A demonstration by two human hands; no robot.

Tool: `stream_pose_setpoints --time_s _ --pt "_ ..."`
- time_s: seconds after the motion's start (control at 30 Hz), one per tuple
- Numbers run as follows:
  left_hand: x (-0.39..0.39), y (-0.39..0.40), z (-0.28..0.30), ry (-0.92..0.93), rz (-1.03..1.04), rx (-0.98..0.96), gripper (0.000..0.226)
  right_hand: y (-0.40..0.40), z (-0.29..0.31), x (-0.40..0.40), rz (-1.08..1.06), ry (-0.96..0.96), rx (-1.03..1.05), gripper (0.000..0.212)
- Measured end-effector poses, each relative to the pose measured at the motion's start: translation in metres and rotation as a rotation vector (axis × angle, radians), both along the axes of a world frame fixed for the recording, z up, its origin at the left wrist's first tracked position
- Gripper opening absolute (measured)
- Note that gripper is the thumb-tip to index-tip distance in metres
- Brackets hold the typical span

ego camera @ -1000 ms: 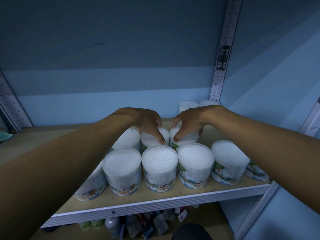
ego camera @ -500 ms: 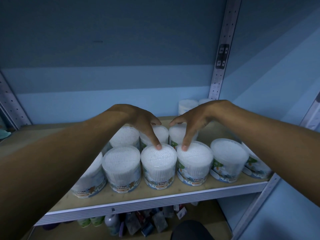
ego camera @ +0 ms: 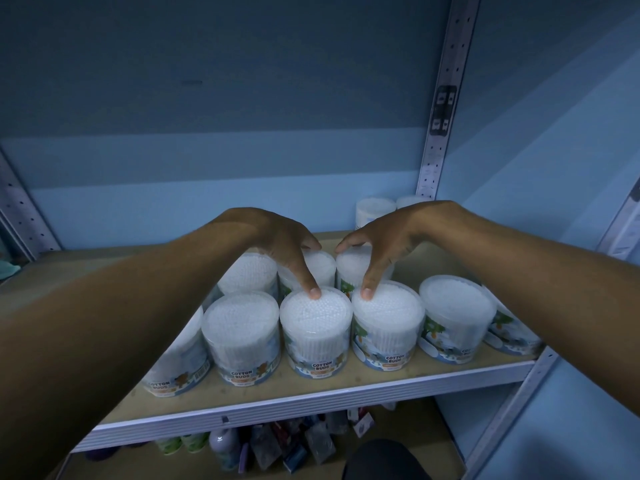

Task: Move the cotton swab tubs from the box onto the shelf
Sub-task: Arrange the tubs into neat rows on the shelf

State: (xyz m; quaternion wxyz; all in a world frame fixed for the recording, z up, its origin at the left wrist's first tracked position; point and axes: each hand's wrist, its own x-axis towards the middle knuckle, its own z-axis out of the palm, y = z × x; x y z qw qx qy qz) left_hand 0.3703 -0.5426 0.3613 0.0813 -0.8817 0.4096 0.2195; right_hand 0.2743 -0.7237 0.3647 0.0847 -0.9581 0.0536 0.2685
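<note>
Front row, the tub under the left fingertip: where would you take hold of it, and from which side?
Grip the tub round its upper wall, just below the lid, coming from above and the front. It stands upright with neighbours close on both sides, so only the front face and lid are free. The left hand merely touches its lid rim now.

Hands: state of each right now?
Left hand: open, thumb tip on a front tub, gripping nothing.
Right hand: open, thumb tip on the next tub.

Bare shelf point(ego camera: 86, 271) board at left and rear-left: I read clear passage there. Cotton swab tubs point(ego camera: 316, 327) pack the front row, touching. Metal upright point(ego camera: 437, 133) closes the rear-right corner.
</note>
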Motion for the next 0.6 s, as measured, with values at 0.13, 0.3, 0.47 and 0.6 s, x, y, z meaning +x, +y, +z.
stream_pose_setpoints --time_s 0.13,0.3,0.47,0.6 --pt "0.004 -0.003 0.002 0.02 0.008 -0.011 0.12 -0.008 0.002 -0.002 -0.012 -0.018 0.05 0.108" --pt "0.011 -0.015 0.0 -0.035 0.045 -0.127 0.099 -0.033 0.002 -0.004 -0.109 -0.157 0.109 0.08" --pt "0.021 -0.039 -0.005 -0.119 0.046 -0.299 0.073 -0.066 -0.007 -0.001 -0.143 -0.309 -0.089 0.054" --pt "0.034 -0.065 -0.016 -0.135 0.047 -0.412 0.063 -0.089 -0.017 0.002 -0.197 -0.364 -0.149 0.058"
